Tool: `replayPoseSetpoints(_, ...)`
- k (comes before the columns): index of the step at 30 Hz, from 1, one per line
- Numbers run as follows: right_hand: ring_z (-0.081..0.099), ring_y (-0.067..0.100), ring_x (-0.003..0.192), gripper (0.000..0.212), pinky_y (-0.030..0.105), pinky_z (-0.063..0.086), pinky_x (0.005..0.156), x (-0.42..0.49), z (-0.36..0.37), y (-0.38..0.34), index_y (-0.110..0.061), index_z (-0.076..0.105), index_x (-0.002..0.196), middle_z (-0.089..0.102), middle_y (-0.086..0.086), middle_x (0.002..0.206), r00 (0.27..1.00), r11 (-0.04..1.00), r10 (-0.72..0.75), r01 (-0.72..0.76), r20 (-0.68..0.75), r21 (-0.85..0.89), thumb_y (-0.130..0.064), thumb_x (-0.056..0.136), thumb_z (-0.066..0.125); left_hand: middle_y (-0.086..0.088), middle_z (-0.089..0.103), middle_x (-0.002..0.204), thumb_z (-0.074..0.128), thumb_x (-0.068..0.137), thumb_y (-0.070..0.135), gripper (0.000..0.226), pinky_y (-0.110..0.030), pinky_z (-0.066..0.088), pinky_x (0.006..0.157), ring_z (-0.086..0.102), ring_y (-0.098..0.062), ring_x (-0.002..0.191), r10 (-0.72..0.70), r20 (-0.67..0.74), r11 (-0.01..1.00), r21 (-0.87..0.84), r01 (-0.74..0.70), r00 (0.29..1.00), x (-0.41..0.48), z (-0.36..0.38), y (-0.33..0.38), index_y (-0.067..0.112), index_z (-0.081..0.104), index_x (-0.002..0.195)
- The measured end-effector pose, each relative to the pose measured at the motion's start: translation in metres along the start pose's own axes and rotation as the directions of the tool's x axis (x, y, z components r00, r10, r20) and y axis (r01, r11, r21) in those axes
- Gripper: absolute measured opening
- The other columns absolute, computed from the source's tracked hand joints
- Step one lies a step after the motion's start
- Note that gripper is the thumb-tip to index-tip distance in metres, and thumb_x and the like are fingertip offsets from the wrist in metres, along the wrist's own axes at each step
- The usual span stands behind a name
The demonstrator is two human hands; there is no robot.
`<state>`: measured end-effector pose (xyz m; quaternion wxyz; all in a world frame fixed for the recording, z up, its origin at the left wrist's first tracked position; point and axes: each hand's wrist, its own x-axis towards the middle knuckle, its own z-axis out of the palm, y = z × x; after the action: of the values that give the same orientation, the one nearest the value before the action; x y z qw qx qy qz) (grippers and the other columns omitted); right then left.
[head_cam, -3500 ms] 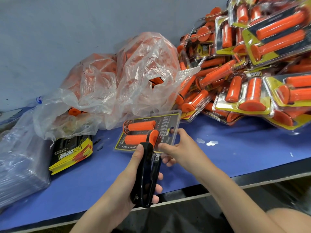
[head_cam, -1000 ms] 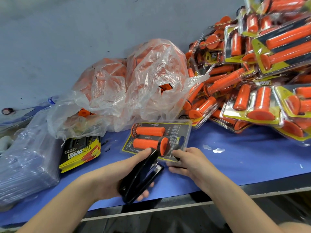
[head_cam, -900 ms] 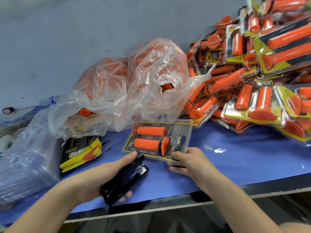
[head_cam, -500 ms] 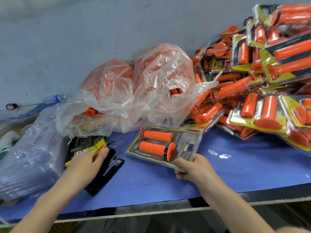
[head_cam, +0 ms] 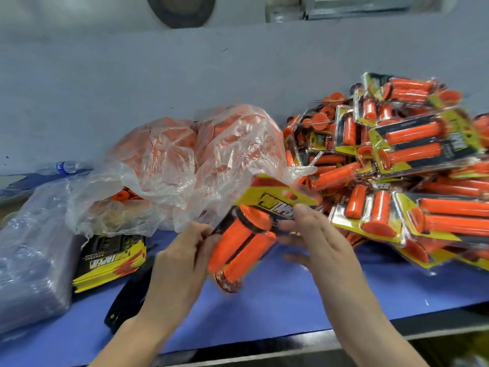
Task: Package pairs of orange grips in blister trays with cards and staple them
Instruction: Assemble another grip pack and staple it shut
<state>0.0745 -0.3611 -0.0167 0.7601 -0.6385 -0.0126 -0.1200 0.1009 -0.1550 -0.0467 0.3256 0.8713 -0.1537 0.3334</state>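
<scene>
We see the blister pack (head_cam: pixel 243 245) held tilted above the table (head_cam: pixel 264 300), near the pile of finished packs (head_cam: pixel 397 168). The left hand (head_cam: pixel 180 263) pinches its left edge, the right hand (head_cam: pixel 317 239) pinches the card end, thumb on top (blurry). We'd worry thin edge grips slip, or the heaped pile slides when it lands.

One brand name, in three places.
"PROTAPER" runs across the top sheet of the stack of yellow-and-black printed cards (head_cam: pixel 109 260) at the left. The same logo sits on the yellow card head of the clear blister pack of two orange grips (head_cam: pixel 275 205). It is motion-blurred there, and only "TAPER" is legible. A sealed yellow-carded pack (head_cam: pixel 381 185) in the heap at the right shows just "PER". Smaller print is too blurred to read.
</scene>
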Motion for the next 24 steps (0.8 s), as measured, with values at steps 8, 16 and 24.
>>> replayPoseSetpoints(8, 0.057, -0.003, 0.072, 0.042, 0.007, 0.041, 0.064, -0.010, -0.017, 0.018, -0.025, 0.062, 0.092, 0.062, -0.009, 0.075, 0.982, 0.980, -0.162, 0.148, -0.101, -0.132, -0.061, 0.088, 0.042, 0.004, 0.068, 0.074, 0.051, 0.083, 0.058, 0.037, -0.009, 0.048, 0.054, 0.062, -0.001, 0.064, -0.346, 0.310, 0.612, -0.640, 0.464, 0.885, -0.001, 0.012, 0.055, 0.025, 0.066, 0.087)
replayPoseSetpoints(16, 0.067, 0.002, 0.077, 0.042, 0.025, 0.046, 0.066, 0.020, -0.076, 0.016, -0.033, 0.065, 0.091, 0.071, -0.011, 0.084, 0.917, 0.997, -0.075, 0.077, -0.392, -0.011, -0.067, 0.082, 0.042, -0.019, 0.067, 0.063, 0.055, 0.082, 0.052, 0.036, -0.032, 0.047, 0.037, 0.061, -0.031, 0.048, -0.203, 0.542, 0.525, -0.643, 0.558, 0.816, 0.005, 0.061, 0.086, 0.018, 0.069, 0.081)
replayPoseSetpoints(24, 0.058, 0.006, 0.118, 0.039, 0.033, 0.049, 0.098, 0.088, -0.144, -0.052, -0.035, 0.048, 0.135, 0.062, -0.014, 0.126, 0.916, 0.977, -0.213, 0.197, -0.340, -0.081, -0.050, 0.099, 0.045, -0.010, 0.070, 0.082, 0.059, 0.095, 0.041, 0.031, -0.030, 0.057, 0.054, 0.070, -0.021, 0.066, -0.251, 0.278, 0.372, -0.857, 0.357, 0.927, 0.157, 0.145, 0.182, 0.010, 0.063, 0.091)
